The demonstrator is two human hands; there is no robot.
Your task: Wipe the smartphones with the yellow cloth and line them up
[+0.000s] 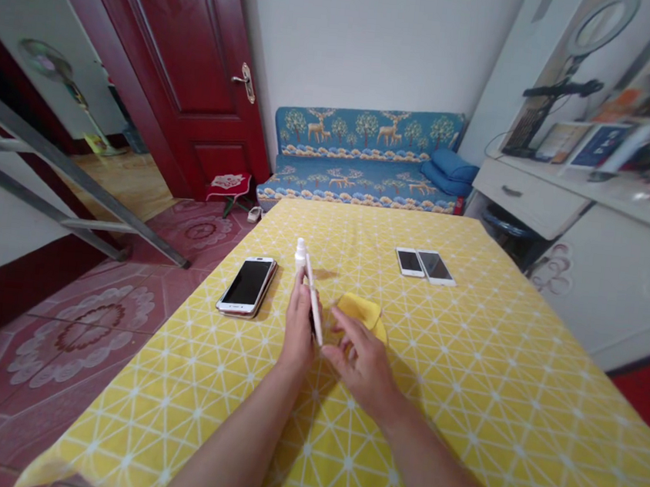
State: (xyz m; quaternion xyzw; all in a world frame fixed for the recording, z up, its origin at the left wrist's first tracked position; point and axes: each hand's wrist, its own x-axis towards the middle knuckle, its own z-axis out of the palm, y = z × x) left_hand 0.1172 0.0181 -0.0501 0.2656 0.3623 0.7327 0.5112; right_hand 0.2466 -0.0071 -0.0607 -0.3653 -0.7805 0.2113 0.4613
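Observation:
In the middle of the head view, my left hand (pixel 299 326) is closed around a white smartphone (pixel 314 304), which stands on edge so that only its thin side shows. Just beyond it is a white spray bottle (pixel 301 251), partly hidden by the phone and hand. My right hand (pixel 363 365) is close to the phone's lower end, its fingers curved and apart, with nothing visible between them. A folded yellow cloth (pixel 362 307) lies on the table behind the right hand, which covers part of it.
White phones in a stack (pixel 247 286) lie on the left of the yellow patterned tablecloth (pixel 461 382). Two more, a smaller phone (pixel 410 262) and a larger phone (pixel 437 268), lie side by side at the back right. A blue sofa (pixel 361 171) stands beyond the table.

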